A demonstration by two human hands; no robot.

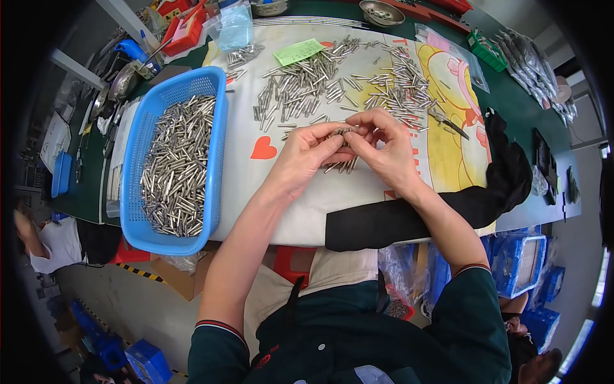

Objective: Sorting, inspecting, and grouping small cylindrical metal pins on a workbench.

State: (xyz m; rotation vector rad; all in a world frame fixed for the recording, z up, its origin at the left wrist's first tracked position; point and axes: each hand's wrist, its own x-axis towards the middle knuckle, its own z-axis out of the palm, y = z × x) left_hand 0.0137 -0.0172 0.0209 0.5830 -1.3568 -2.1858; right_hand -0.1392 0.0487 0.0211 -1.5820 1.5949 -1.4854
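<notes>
Close together over the middle of the table, my left hand (308, 153) and my right hand (385, 148) both have curled fingers around a small bundle of metal pins (343, 132). The thumbs nearly meet at its near side. Some pin ends stick out below the fingers; the rest of the bundle is hidden by them. Beyond my hands lies a loose spread of metal pins (300, 86), with another heap of pins (403, 89) to its right. A green paper slip (299, 52) rests on the far part of the left spread.
At my left stands a blue perforated basket (220, 134) full of pins. A black cloth sleeve (377, 224) lies along the near edge and bends up at right. Pliers (448, 120) lie right of the pins. Farther back are a metal bowl (382, 13) and a green bin (486, 51).
</notes>
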